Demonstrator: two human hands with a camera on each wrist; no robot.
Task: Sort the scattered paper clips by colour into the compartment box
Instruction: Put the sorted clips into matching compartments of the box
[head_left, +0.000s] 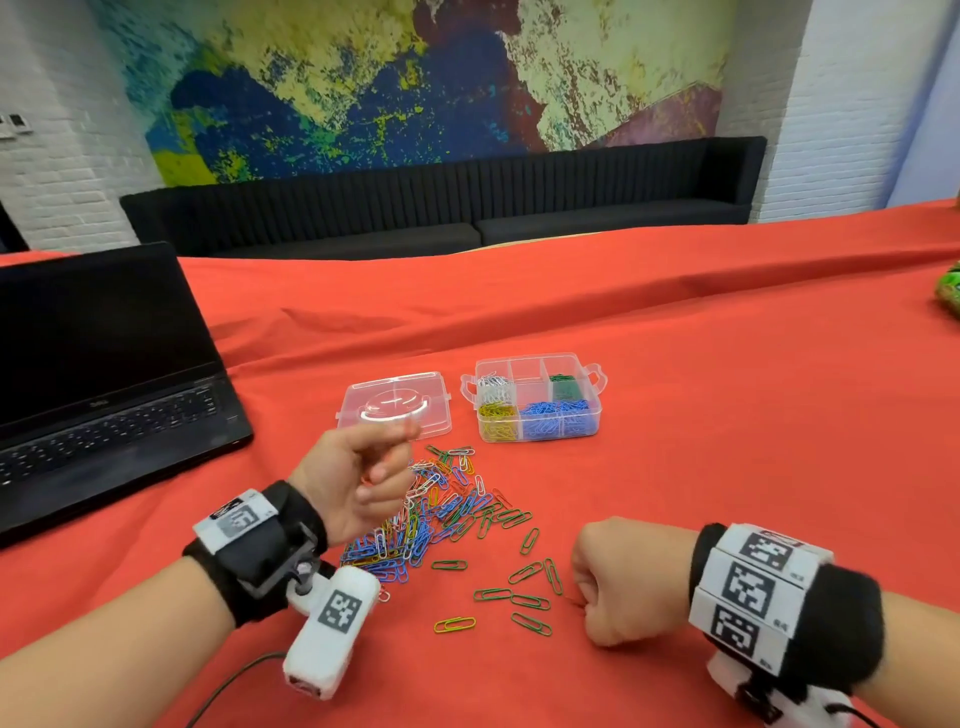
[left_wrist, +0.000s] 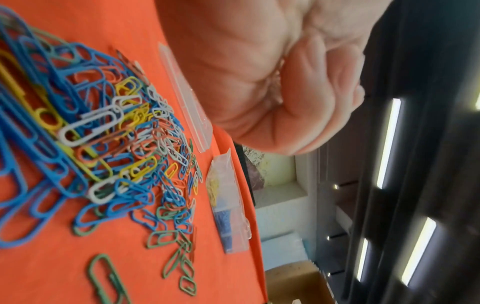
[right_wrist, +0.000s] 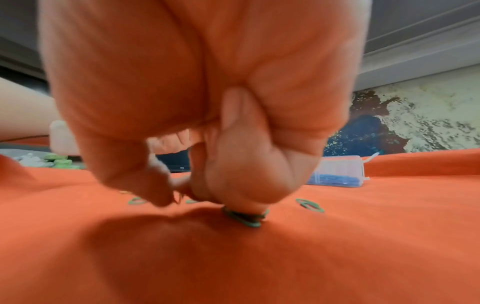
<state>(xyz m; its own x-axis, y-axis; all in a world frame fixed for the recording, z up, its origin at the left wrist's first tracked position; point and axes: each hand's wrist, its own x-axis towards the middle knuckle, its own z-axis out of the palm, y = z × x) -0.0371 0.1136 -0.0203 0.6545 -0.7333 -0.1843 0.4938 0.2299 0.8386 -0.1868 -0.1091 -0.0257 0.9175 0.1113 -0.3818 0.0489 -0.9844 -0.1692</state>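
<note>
- Green clips nearest me, loose on the red cloth, with one yellow-green clip at about 6 o'clock of the heap; none of these is sorted yet.
- Right hand is down on the cloth at 3 o'clock of those greens, fingers curled tight. From above I can't see what it has; the right wrist view shows green clips caught under the curled fingers.
- Left hand hovers over the mixed heap, fingers folded in to the palm. Something reddish may sit at the fingertips, but neither view settles it.
- Heap is the big job left: blue, white, yellow, green and red tangled together. The left wrist view shows how thickly blue runs through that pile.
- Further out, at 12 o'clock, the compartment box stands open and partly filled: white, yellow, blue and green each in their own cell, one cell seemingly bare.
- Lid lies just left of it; laptop sits at 10 o'clock.
</note>
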